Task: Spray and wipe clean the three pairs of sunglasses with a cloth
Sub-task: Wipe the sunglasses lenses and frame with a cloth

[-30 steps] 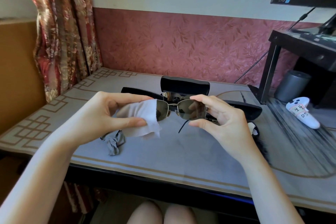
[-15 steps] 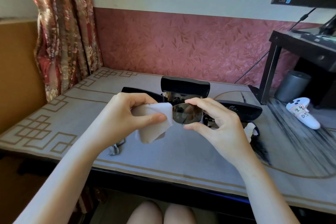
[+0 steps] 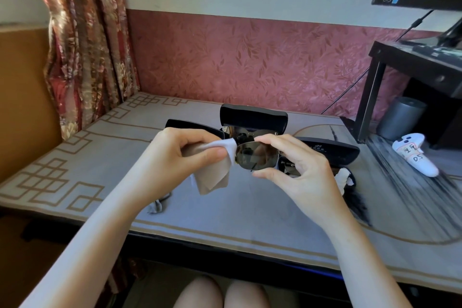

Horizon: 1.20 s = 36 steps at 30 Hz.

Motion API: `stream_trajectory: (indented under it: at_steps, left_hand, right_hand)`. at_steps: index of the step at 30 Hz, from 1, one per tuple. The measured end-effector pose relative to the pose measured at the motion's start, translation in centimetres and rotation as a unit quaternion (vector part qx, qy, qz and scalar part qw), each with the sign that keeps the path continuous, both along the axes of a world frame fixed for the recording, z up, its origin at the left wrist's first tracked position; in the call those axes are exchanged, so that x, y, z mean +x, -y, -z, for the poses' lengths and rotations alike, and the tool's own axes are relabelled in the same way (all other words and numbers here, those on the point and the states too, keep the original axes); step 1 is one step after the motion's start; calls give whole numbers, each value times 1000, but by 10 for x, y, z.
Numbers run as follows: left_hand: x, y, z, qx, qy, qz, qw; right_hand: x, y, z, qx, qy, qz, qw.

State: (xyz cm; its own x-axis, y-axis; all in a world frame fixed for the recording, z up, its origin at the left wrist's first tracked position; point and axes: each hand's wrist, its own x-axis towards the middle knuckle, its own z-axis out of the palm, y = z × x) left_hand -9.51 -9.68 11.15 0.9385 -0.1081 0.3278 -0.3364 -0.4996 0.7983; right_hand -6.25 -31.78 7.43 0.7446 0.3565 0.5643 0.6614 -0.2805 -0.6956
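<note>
Dark-lens thin-metal-frame sunglasses are held in the air over mid-bench, lenses toward us. We see the right hand pinching the one exposed lens by its rim, fingers on top and thumb underneath. The left hand grips a white wiping cloth that is wrapped over the other lens. That lens is hidden from us, and the cloth tail hangs loose.

Straight behind, a glossy black hard case stands open with a second brown-lens pair inside, partly blocked by the held pair. A flat black case pokes out behind the left hand. A closed black oval case lies behind the right hand.

A crumpled grey cloth lies on the grey gold-patterned bench, half hidden by the left wrist. At far right, a white game controller with handwritten labels lies near a grey cylinder.
</note>
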Motion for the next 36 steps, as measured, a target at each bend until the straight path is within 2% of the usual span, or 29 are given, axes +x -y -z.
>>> stream_trajectory:
  at_steps: [4, 20, 27, 36]
  left_hand:
    - [1, -1, 1, -2, 9, -23, 1000]
    - [-2, 1, -4, -36, -51, -50, 997]
    - [-5, -6, -10, -22, -96, 32, 995]
    - [-4, -13, -10, -50, -99, 31, 993]
  right_hand:
    - [1, -1, 0, -3, 1, -3, 1000]
    - [0, -1, 1, 14, -11, -5, 1000]
    - [-2, 1, 1, 21, -40, -5, 999]
    - [-2, 1, 0, 37, -33, -9, 999]
